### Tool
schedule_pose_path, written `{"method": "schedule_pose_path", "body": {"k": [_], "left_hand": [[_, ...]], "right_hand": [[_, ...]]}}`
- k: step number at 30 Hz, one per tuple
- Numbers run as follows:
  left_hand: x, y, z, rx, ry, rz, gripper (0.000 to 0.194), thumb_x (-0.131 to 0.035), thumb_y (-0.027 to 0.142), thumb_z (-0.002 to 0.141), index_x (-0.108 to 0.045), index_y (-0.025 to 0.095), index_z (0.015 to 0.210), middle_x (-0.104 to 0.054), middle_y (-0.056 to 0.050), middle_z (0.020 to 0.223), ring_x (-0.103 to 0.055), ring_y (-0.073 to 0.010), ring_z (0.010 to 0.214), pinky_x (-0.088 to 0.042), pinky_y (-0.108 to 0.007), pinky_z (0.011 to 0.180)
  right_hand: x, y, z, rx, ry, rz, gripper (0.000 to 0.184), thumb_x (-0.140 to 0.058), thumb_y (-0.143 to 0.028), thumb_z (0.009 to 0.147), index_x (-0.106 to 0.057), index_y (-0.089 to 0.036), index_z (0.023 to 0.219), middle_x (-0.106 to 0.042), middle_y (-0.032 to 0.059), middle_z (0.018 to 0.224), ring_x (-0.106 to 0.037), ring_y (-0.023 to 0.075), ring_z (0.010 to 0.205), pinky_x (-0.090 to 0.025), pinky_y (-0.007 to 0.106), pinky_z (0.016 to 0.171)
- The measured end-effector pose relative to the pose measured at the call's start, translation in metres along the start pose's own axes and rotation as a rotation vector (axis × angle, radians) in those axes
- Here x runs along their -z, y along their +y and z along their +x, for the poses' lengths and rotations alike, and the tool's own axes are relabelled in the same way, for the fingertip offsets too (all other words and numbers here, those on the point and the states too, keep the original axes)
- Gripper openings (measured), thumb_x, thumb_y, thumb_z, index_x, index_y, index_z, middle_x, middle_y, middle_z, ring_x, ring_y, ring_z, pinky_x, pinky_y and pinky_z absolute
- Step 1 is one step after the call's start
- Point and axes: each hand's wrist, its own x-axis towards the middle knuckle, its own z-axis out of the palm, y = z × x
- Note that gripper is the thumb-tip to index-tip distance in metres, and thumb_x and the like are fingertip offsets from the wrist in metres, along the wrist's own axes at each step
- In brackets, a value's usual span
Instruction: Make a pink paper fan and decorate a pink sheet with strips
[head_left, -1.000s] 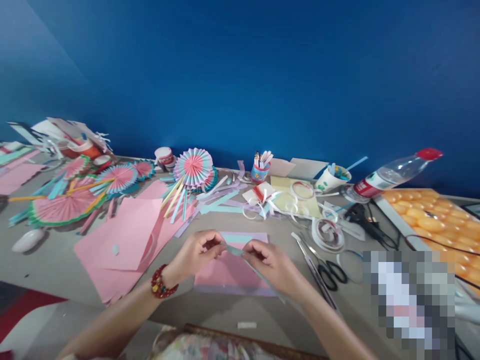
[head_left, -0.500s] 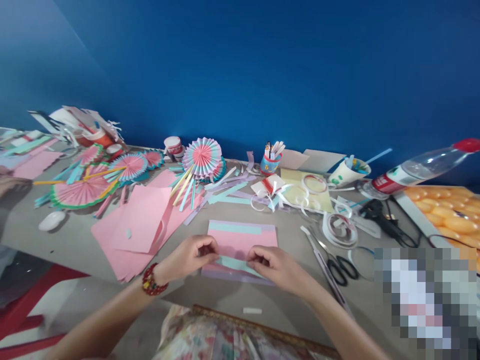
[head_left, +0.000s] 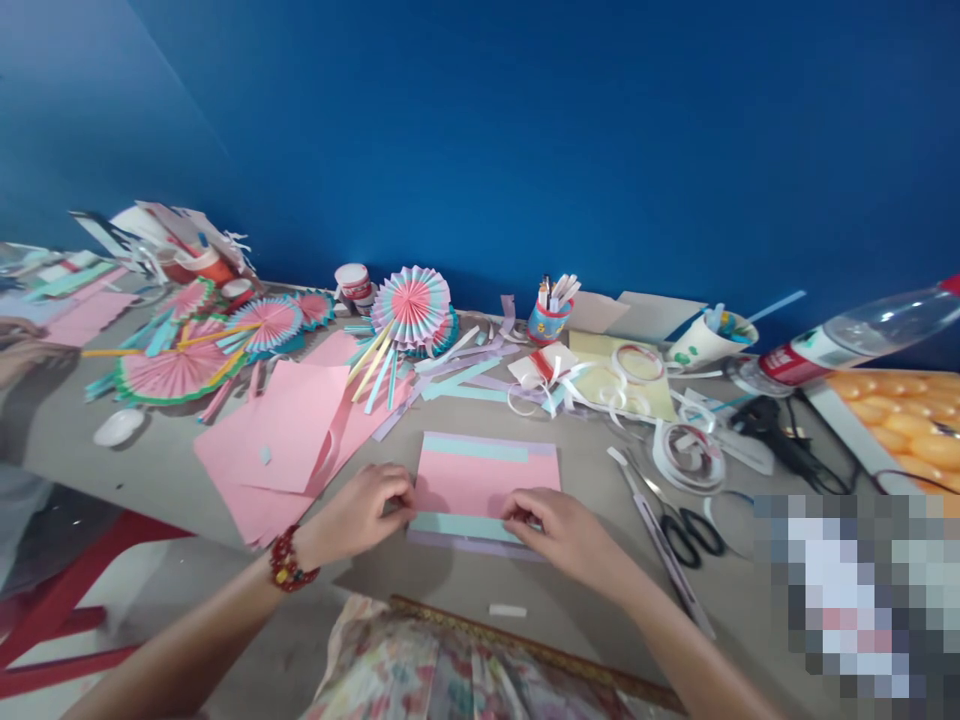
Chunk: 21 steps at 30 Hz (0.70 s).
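Observation:
In front of me lies a pink sheet of paper (head_left: 471,487) with purple strips along its far and near edges. A light blue strip (head_left: 435,453) runs beside the far purple edge. Another light blue paper strip (head_left: 457,525) lies across the near part, close to the purple border. My left hand (head_left: 364,512), wearing a red bead bracelet (head_left: 289,562), pinches the left end of this near strip. Farther right, my right hand (head_left: 559,535) has its thumb and fingers closed at the same strip, covering its right end.
To the right lie a cutter knife (head_left: 671,555), black-handled scissors (head_left: 690,535), tape rolls (head_left: 688,455) and a glue gun (head_left: 769,435). Pink sheets (head_left: 300,425) and pleated paper fans (head_left: 411,308) are at left. A bottle (head_left: 847,345) leans at far right. Another person's hand (head_left: 22,350) shows at far left.
The near light blue strip, raised between my hands before, now lies flat along the pink sheet. My left hand has moved slightly left, to the sheet's left edge.

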Motion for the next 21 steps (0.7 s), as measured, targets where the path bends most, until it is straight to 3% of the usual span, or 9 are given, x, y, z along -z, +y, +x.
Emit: {"method": "schedule_pose_path", "body": {"k": [21], "left_hand": [[-0.008, -0.002, -0.004, -0.02, -0.014, 0.133, 0.009, -0.06, 0.019, 0.088, -0.061, 0.019, 0.079, -0.063, -0.002, 0.087, -0.058, -0.019, 0.086, -0.037, -0.031, 0.081]], "right_hand": [[-0.013, 0.009, 0.006, 0.025, -0.017, -0.123, 0.007, -0.055, -0.019, 0.087, -0.061, -0.022, 0.087, -0.068, 0.0015, 0.088, -0.059, 0.0181, 0.083, -0.039, 0.028, 0.073]]}}
